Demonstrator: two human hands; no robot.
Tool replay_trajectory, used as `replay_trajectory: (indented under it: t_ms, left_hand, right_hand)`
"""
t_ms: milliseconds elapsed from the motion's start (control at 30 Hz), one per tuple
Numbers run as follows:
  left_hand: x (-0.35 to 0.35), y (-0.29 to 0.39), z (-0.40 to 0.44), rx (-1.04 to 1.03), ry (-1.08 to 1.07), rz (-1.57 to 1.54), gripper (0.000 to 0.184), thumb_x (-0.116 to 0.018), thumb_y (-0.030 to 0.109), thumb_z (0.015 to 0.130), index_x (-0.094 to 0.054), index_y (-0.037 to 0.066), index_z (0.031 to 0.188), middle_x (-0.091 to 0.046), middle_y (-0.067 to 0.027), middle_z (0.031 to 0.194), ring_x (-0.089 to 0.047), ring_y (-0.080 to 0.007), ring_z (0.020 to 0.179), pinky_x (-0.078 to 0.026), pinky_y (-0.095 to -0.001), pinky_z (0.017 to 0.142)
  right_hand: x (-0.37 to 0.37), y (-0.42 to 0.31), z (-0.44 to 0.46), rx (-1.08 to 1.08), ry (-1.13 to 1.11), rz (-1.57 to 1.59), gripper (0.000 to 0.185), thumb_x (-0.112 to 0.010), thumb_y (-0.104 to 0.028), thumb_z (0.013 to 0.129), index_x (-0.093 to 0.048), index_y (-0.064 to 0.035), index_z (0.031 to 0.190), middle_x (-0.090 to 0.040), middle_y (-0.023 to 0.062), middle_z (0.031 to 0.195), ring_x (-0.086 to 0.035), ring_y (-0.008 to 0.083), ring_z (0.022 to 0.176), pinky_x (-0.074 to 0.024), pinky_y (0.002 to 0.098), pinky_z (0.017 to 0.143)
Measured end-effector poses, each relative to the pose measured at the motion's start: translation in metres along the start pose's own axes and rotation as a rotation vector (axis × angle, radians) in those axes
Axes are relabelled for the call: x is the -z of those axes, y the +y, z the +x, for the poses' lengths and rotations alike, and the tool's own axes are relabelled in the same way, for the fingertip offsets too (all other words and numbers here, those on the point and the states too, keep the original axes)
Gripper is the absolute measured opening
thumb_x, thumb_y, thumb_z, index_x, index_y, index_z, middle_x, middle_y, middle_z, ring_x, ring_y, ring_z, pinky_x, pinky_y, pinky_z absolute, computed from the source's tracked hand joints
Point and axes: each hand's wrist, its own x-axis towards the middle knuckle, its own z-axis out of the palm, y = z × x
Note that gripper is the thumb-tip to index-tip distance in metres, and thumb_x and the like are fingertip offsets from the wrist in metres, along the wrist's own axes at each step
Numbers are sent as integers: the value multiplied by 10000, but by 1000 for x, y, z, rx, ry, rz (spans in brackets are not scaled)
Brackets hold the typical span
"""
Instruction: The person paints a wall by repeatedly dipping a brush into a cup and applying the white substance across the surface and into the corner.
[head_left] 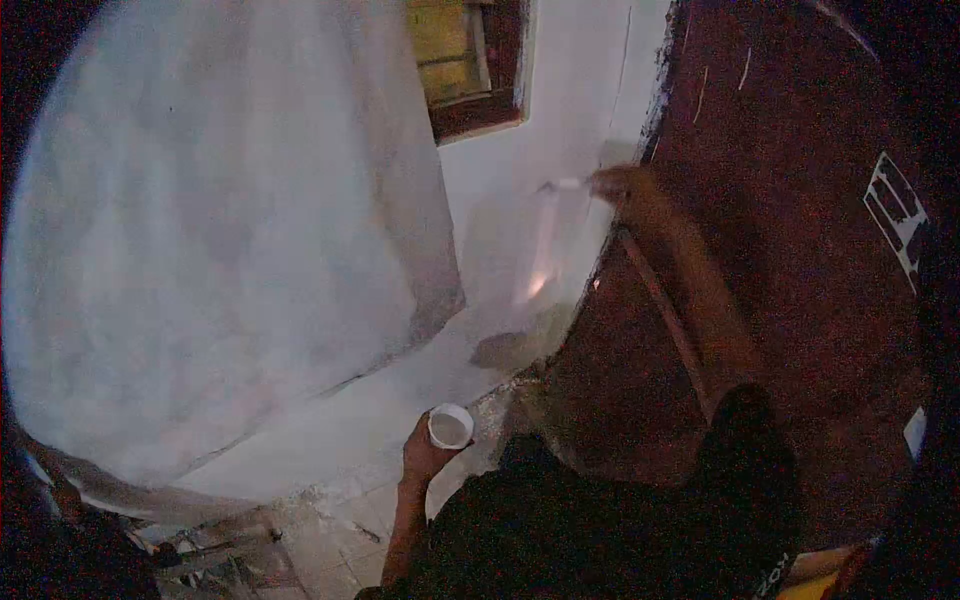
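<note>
My left hand [426,456] is wrapped round a white cup [451,427] at the lower middle, its open top facing up. Pale contents show inside. At the upper right my right hand [618,184] is raised against the white wall [500,200], its fingers closed round a small, pale, blurred tool [568,184]. The tool's tip points left, near or on the wall; contact cannot be made out. A shiny bright spot shows on the wall below the tool.
A window with a brown frame [480,123] is at the top middle. The dark red wall [800,230] meets the white one at a rough edge. Cluttered items lie on the tiled floor [345,540] at the lower left. A dark object with white lines [897,215] is at the far right.
</note>
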Motion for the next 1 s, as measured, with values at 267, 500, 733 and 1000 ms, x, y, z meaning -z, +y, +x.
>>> replay_trajectory:
  t_ms: [267,500,733,1000]
  left_hand:
    - [-17,-5,-1,33,-69,-36,911,-944,482,639,-532,103,1359,-681,-177,1236,-656,-386,1153,-542,-482,949]
    - [-31,-28,-2,-37,9,13,917,-956,490,610,-535,80,1314,-694,-177,1215,-680,-386,1109,-559,-478,928]
    - [-27,-15,1,25,-12,16,936,-950,498,618,-526,79,1339,-682,-192,1228,-663,-392,1137,-550,-481,942]
    - [-20,-12,8,47,-83,26,954,-941,522,619,-515,73,1344,-672,-196,1242,-655,-391,1149,-544,-495,949]
  right_hand:
    - [139,0,84,420,735,-140,224,-718,-203,969,-762,-99,1163,-760,87,1131,-708,191,1038,-557,356,919]
    - [57,53,71,35,723,-405,301,-737,-228,940,-725,-64,1192,-745,127,1128,-710,232,1009,-562,365,900]
    - [-95,61,-38,207,320,11,293,-697,-171,933,-717,-59,1203,-727,124,1182,-683,249,1090,-531,383,970]
    - [-21,97,27,193,125,17,301,-651,-106,925,-708,-54,1216,-706,121,1245,-653,268,1183,-496,405,1049]
